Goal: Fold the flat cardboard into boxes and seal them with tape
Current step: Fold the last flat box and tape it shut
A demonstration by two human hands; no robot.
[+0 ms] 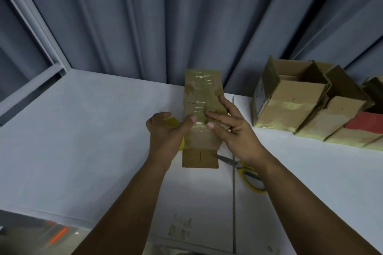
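Note:
A narrow brown cardboard box [202, 93] stands on the white table [83, 130] in the middle of the view, its upper face covered with shiny clear tape. My left hand [165, 134] holds a yellow tape roll [173, 123] against the box's left side, thumb pressing the tape strip. My right hand [230, 128] grips the box's right edge, its fingers flat on the taped seam. The lower end of the box [200, 158] is bare cardboard.
Yellow-handled scissors [246, 172] lie on the table just right of the box, under my right wrist. A row of taped, open-topped cardboard boxes [290, 99] lines the back right, one with a red side [364, 120]. Grey curtains hang behind the table.

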